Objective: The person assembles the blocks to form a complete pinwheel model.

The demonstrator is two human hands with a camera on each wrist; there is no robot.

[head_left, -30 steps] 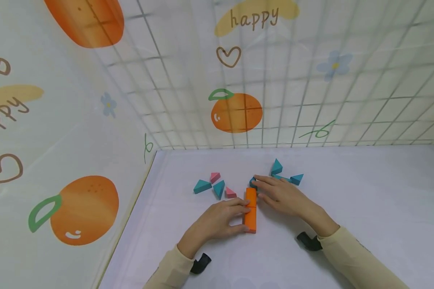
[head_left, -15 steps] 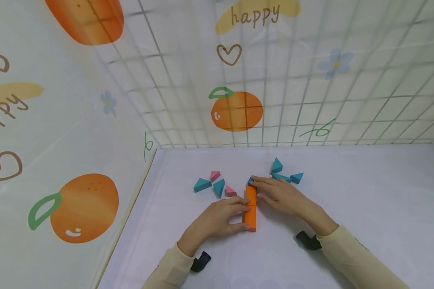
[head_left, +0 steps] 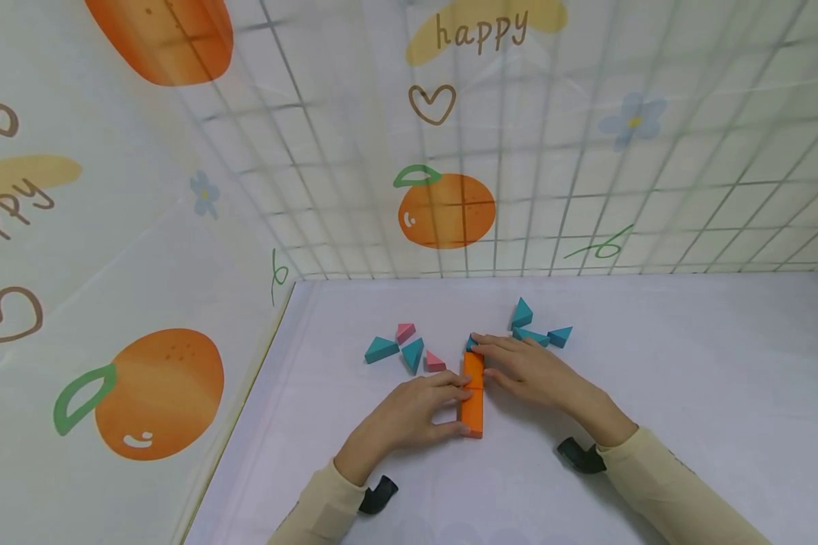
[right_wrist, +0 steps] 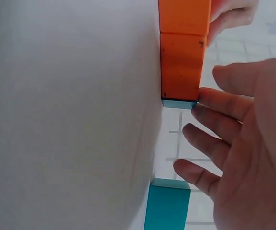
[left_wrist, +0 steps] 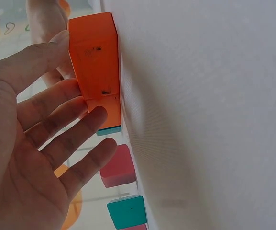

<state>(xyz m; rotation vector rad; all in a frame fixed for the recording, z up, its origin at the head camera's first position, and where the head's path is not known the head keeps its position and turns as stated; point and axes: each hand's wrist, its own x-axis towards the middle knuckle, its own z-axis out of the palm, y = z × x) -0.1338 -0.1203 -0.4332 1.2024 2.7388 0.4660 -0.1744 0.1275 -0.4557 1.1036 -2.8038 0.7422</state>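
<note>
In the head view two orange rectangular blocks lie end to end on the white table, a near block (head_left: pixel 473 418) and a far block (head_left: pixel 475 366). My left hand (head_left: pixel 407 412) rests its thumb and fingertips along their left side and top, fingers fairly straight. At the far end sits a small blue triangular block (head_left: pixel 470 344), touched by the fingertips of my right hand (head_left: pixel 537 369). The right wrist view shows this blue block (right_wrist: pixel 179 104) flush with the orange end, the right fingers extended and slightly spread. Those fingers partly hide it in the head view.
Left of the orange row lie a pink triangular block (head_left: pixel 435 363), another pink block (head_left: pixel 405 332) and teal triangular blocks (head_left: pixel 382 350). Several more teal blocks (head_left: pixel 521 313) lie beyond the right hand. A printed curtain (head_left: pixel 354 189) borders the table at the back and left.
The right fingers have slid the blue block slightly left, to the far end of the orange row. My left hand has stayed in place on the orange blocks.
</note>
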